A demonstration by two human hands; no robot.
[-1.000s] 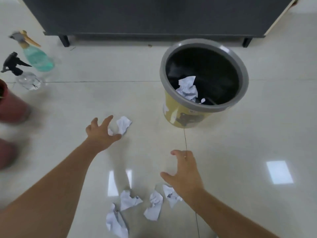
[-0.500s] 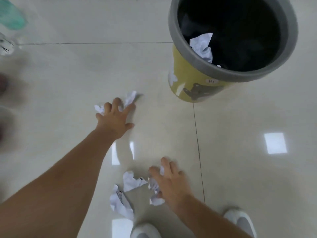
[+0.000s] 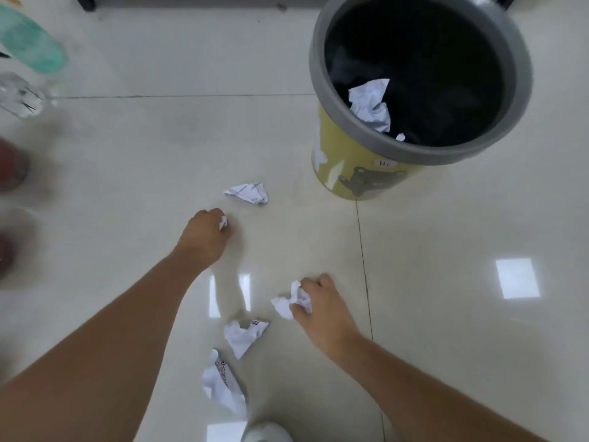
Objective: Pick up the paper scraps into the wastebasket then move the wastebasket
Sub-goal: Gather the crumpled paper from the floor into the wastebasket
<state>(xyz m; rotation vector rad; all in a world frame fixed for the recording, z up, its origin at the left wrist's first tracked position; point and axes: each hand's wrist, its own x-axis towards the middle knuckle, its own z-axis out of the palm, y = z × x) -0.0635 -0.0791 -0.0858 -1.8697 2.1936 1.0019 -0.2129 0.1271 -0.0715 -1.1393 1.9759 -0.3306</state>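
Observation:
The yellow wastebasket (image 3: pixel 350 173) with a grey rim and black liner stands at the upper right, with crumpled paper (image 3: pixel 371 103) inside. My left hand (image 3: pixel 204 237) is closed on a small white paper scrap (image 3: pixel 223 222) near the floor. My right hand (image 3: pixel 322 306) grips a larger crumpled scrap (image 3: pixel 288 303) lower down. One loose scrap (image 3: pixel 248 192) lies on the floor between my left hand and the basket. Two more scraps (image 3: pixel 243 334) (image 3: pixel 220 381) lie below, between my arms.
Blurred spray bottles, a teal spray bottle (image 3: pixel 28 43) and a clear spray bottle (image 3: pixel 19 94), lie at the left edge, with dark red shapes (image 3: pixel 9 167) below them. A dark cabinet's foot (image 3: pixel 84 1) shows at the top. My white shoe (image 3: pixel 267 433) is at the bottom.
Both hands have closed on scraps and lifted slightly. One scrap that was under my left hand stays on the floor. The view has shifted.

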